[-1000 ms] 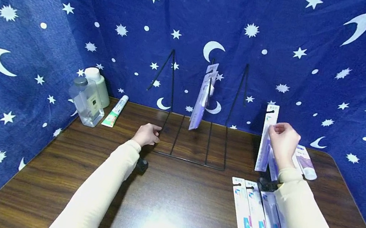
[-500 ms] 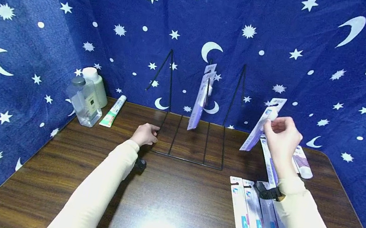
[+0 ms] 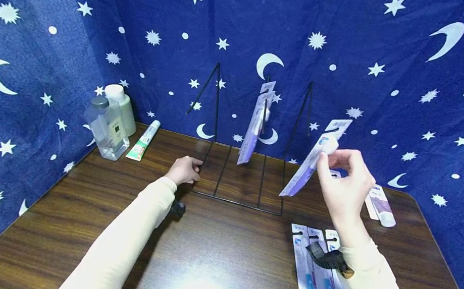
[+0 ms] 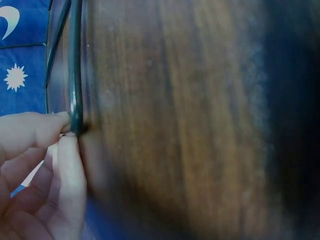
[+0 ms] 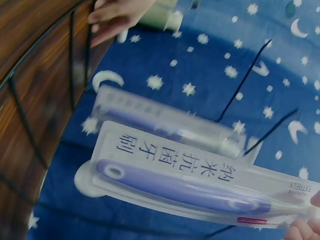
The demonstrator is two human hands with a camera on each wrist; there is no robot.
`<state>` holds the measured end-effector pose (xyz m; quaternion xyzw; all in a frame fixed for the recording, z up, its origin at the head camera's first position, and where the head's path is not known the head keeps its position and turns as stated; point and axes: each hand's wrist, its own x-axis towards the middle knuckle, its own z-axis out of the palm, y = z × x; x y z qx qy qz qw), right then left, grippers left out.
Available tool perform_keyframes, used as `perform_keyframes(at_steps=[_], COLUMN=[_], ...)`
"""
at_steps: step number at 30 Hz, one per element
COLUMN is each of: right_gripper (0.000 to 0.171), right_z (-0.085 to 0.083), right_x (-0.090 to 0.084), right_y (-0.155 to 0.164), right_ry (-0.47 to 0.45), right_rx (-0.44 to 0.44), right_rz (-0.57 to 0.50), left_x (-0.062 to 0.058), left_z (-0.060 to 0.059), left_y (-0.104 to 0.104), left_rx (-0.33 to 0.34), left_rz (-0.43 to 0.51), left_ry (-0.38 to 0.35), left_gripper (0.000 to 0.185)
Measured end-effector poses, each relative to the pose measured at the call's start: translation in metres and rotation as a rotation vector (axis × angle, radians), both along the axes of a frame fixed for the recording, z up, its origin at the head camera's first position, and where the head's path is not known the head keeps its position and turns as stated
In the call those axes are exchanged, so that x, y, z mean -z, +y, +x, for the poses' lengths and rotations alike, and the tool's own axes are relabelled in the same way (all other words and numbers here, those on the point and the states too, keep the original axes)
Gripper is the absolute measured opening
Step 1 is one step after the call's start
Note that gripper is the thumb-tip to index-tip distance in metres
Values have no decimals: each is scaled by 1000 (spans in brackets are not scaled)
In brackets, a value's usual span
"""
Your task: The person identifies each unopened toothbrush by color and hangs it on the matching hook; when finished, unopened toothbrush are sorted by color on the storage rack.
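Shifted leftward since the earlier frame, a packaged toothbrush (image 3: pixel 309 163) is pinched near its top by the right hand (image 3: pixel 348 179), right of centre, apparently leaving its slot free. The wire rack (image 3: pixel 257 208) is pinched by the left hand (image 3: pixel 183 169), seemingly for steadiness. Similar packs (image 3: pixel 254 130) are hung mid-rack; others (image 3: pixel 306 279) are laid lower right.

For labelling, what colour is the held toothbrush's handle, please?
Its handle is purple, clearest in right wrist view.
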<state>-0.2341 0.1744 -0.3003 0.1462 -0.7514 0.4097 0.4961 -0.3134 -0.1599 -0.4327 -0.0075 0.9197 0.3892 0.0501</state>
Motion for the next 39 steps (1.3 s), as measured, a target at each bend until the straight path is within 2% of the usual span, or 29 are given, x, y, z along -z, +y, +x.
perform_keyframes(at_steps=[8, 13, 18, 23, 31, 39], right_gripper=[11, 11, 11, 10, 12, 14], right_z=[15, 12, 6, -1, -17, -49], right_x=[2, 11, 17, 20, 18, 15], right_y=[-35, -56, -70, -81, -86, -93], right_ry=[29, 22, 35, -1, -88, -158], right_rx=[-73, -125, -165, -179, -144, -125], right_rz=[74, 184, 235, 254, 249, 236], left_x=[2, 2, 1, 0, 3, 2], left_z=[-3, -3, -1, 0, -1, -1], left_y=[-2, -1, 0, 1, -1, -1], left_rx=[-6, -23, -14, -18, -12, -3], left_rz=[-19, 22, 19, 21, 5, -12], left_ry=[19, 2, -6, -7, 17, 19], left_gripper=[55, 55, 55, 55, 55, 55])
